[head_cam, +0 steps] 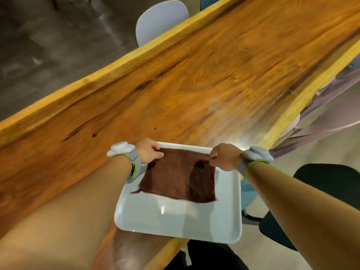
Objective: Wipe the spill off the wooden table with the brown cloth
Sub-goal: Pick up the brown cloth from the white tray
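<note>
A brown cloth lies spread over the far half of a white tray on the long wooden table. My left hand pinches the cloth's far left corner. My right hand pinches its far right corner. Both hands sit at the tray's far rim. A faint wet sheen shows on the wood beyond the tray, toward the right edge; its outline is hard to make out.
The tray overhangs the table's near edge a little. A white chair stands at the table's far side. A dark chair is at my right, with a teal stool beside it. Grey floor surrounds the table.
</note>
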`<state>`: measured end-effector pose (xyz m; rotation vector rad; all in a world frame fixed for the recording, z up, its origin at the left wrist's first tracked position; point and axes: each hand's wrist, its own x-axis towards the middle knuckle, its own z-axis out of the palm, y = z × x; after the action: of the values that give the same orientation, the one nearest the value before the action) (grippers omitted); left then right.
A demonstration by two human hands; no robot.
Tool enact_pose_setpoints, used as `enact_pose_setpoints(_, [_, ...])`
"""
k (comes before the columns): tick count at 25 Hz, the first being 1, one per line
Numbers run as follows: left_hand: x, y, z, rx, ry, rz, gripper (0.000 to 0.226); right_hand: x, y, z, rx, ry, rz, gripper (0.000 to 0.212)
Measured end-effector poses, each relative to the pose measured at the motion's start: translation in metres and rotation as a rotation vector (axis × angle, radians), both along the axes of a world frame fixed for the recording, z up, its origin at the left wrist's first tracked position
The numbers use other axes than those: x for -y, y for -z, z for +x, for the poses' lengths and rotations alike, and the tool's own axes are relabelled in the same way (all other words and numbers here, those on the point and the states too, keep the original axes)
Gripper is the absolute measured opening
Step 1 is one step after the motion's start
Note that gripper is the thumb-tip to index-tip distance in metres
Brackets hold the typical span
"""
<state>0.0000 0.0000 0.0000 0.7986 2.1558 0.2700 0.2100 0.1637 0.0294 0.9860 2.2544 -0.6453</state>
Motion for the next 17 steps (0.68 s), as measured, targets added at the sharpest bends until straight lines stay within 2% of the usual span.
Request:
enact_pose_setpoints(2, [0.006, 0.007, -0.001, -0.058, -0.078, 0.01, 0.037, 0.002, 0.005, 0.005, 0.01, 0.029, -0.016, 0.03])
enact_pose_setpoints(6, [0.013, 0.025, 0.002, -0.133, -0.227, 0.037, 0.028, 0.011, 0.021, 0.015, -0.019, 0.178, -0.083, 0.038])
enact_pose_setpoints(9, [0.01, 0.032, 0.0, -0.229, -0.317, 0.077, 0.019, 0.009, 0.034, 0.013, -0.072, 0.233, -0.038, 0.041])
enact_pose_setpoints(12, [0.004, 0.035, 0.0, -0.258, -0.362, 0.069, 0.022, 0.007, 0.044, 0.011, -0.12, 0.37, -0.01, 0.045])
enact_pose_setpoints(14, [0.002, 0.039, 0.001, -0.225, -0.378, 0.058, 0.026, 0.008, 0.049, 0.01, -0.097, 0.377, 0.029, 0.039])
enact_pose_setpoints(17, [0.001, 0.047, 0.002, -0.241, -0.309, 0.064, 0.018, 0.006, 0.056, 0.009, -0.086, 0.392, 0.048, 0.031])
